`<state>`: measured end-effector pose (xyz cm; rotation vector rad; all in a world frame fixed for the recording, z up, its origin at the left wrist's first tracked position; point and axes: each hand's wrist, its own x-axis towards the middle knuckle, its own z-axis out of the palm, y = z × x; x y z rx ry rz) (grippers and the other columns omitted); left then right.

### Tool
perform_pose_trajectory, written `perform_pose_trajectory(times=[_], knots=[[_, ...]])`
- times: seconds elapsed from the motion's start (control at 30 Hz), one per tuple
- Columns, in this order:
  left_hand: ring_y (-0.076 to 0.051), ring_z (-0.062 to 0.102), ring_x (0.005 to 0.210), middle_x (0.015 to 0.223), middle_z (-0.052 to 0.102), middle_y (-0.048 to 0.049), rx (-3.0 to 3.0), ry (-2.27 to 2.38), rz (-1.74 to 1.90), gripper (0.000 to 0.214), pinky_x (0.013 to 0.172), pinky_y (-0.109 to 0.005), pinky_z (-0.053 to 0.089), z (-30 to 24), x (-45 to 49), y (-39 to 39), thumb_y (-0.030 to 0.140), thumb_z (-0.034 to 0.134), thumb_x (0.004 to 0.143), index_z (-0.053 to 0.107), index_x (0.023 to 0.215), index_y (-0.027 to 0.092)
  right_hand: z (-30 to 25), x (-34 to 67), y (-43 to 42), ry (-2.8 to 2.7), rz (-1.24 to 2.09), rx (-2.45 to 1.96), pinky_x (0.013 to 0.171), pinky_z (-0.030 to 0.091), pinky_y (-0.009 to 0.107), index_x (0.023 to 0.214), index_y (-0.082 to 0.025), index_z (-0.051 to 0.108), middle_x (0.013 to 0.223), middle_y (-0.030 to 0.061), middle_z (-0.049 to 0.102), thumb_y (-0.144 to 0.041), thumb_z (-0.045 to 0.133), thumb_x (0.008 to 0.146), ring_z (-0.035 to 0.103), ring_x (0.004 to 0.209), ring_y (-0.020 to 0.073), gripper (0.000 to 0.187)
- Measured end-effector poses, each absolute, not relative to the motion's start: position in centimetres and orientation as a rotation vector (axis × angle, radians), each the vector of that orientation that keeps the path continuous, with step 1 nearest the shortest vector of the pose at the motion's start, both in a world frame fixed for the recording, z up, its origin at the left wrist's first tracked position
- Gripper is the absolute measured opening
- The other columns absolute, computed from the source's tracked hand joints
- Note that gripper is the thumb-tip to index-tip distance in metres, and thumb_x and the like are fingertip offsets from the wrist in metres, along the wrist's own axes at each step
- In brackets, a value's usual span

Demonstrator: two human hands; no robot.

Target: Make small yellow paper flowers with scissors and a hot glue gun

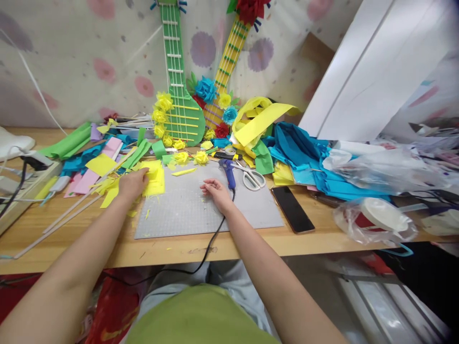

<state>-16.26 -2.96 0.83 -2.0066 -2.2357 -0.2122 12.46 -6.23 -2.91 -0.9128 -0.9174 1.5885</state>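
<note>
Desk [251,242] bears two lutes [183,123], one glue gun [229,176]; left hand [133,184] at yellow paper [155,182], grip unclear; right hand [218,195] parted.

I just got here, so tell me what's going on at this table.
The person's left hand is at the yellow paper by the left edge of the gray mat. The right hand is over the mat, near the glue gun and scissors, holding nothing I can make out. Behind stands a green guitar-shaped piece trimmed with yellow flowers.

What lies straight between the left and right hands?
In the head view: yellow paper next to the left hand, then grey mat toward the right hand.
</note>
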Motion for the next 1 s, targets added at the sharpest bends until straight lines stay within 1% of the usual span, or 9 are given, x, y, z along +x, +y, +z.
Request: perform_pose_trajectory(times=[0.13, 0.23, 0.33, 0.4, 0.47, 0.57, 0.73, 0.9, 1.0], knots=[[-0.028, 0.060, 0.090, 0.099, 0.066, -0.0159, -1.816, -2.216, -0.539, 0.048, 0.073, -0.035, 0.040, 0.9, -14.5, -3.9, 0.030, 0.031, 0.084, 0.053, 0.124, 0.016, -3.4, 12.5, -6.1, -0.956, 1.577, -0.885, 0.063, 0.047, 0.022, 0.085, -0.019, 0.054, 0.073, -0.0002, 0.063, -0.031, 0.066, 0.066, 0.055, 0.062, 0.0073, 0.025], [-0.025, 0.061, 0.088, 0.093, 0.067, -0.0142, -1.922, -2.051, -0.557, 0.046, 0.072, -0.033, 0.040, 0.9, -11.3, -5.0, 0.029, 0.036, 0.083, 0.055, 0.122, 0.015, -3.5, 12.1, -6.3, -1.051, 1.481, -0.958, 0.063, 0.048, 0.023, 0.092, -0.021, 0.050, 0.078, -0.0001, 0.062, -0.028, 0.060, 0.070, 0.055, 0.067, 0.0087, 0.025], [-0.024, 0.062, 0.080, 0.082, 0.068, -0.0125, -2.157, -1.891, -0.442, 0.043, 0.071, -0.033, 0.040, 0.4, -7.0, -6.3, 0.027, 0.038, 0.083, 0.058, 0.119, 0.016, -3.1, 11.7, -7.2, -1.304, 1.144, -1.150, 0.062, 0.050, 0.025, 0.109, -0.024, 0.044, 0.106, 0.0041, 0.057, -0.020, 0.056, 0.069, 0.055, 0.072, 0.0101, 0.043], [-0.024, 0.063, 0.078, 0.081, 0.068, -0.0128, -2.272, -1.817, -0.399, 0.043, 0.070, -0.034, 0.040, -0.1, -4.4, -7.0, 0.025, 0.039, 0.082, 0.057, 0.120, 0.016, -2.6, 11.6, -8.0, -1.589, 0.849, -1.225, 0.074, 0.050, 0.030, 0.120, -0.025, 0.041, 0.126, 0.0078, 0.046, -0.016, 0.053, 0.070, 0.057, 0.082, 0.0128, 0.053], [-0.024, 0.063, 0.076, 0.079, 0.068, -0.0132, -2.358, -1.781, -0.403, 0.043, 0.071, -0.035, 0.041, -0.6, -2.5, -7.4, 0.024, 0.042, 0.080, 0.056, 0.120, 0.015, -2.0, 11.6, -8.7, -1.810, 0.647, -1.245, 0.086, 0.047, 0.035, 0.126, -0.026, 0.039, 0.133, 0.0073, 0.042, -0.011, 0.047, 0.071, 0.054, 0.101, 0.0182, 0.057], [-0.026, 0.063, 0.078, 0.078, 0.067, -0.0155, -2.427, -1.757, -0.461, 0.040, 0.073, -0.037, 0.041, -1.1, -1.0, -7.6, 0.024, 0.042, 0.082, 0.058, 0.117, 0.013, -1.6, 11.6, -8.8, -1.918, 0.543, -1.344, 0.090, 0.045, 0.037, 0.128, -0.024, 0.039, 0.131, 0.0070, 0.046, -0.007, 0.041, 0.071, 0.048, 0.114, 0.0220, 0.060], [-0.028, 0.061, 0.086, 0.089, 0.067, -0.0146, -2.480, -1.690, -0.560, 0.042, 0.078, -0.040, 0.042, -1.6, -1.6, -7.8, 0.026, 0.048, 0.079, 0.056, 0.119, 0.015, -2.0, 11.6, -7.9, -1.848, 0.605, -1.488, 0.086, 0.045, 0.037, 0.122, -0.023, 0.044, 0.105, 0.0039, 0.064, -0.004, 0.041, 0.067, 0.056, 0.100, 0.0221, 0.058], [-0.024, 0.054, 0.108, 0.117, 0.060, -0.0123, -2.572, -1.635, -0.774, 0.051, 0.091, -0.035, 0.042, -1.8, -3.8, -7.8, 0.017, 0.051, 0.073, 0.047, 0.124, 0.014, -2.7, 12.1, -7.1, -1.638, 0.722, -1.476, 0.084, 0.045, 0.035, 0.110, -0.025, 0.050, 0.094, -0.0010, 0.066, -0.003, 0.042, 0.065, 0.058, 0.094, 0.0181, 0.050], [-0.021, 0.056, 0.105, 0.111, 0.063, -0.0085, -2.528, -1.782, -0.833, 0.047, 0.089, -0.033, 0.044, -1.8, -4.6, -7.5, 0.014, 0.049, 0.074, 0.050, 0.120, 0.017, -3.3, 12.4, -6.5, -1.541, 0.840, -1.398, 0.087, 0.044, 0.032, 0.107, -0.025, 0.050, 0.091, -0.0028, 0.065, 0.000, 0.042, 0.058, 0.058, 0.092, 0.0149, 0.056]])
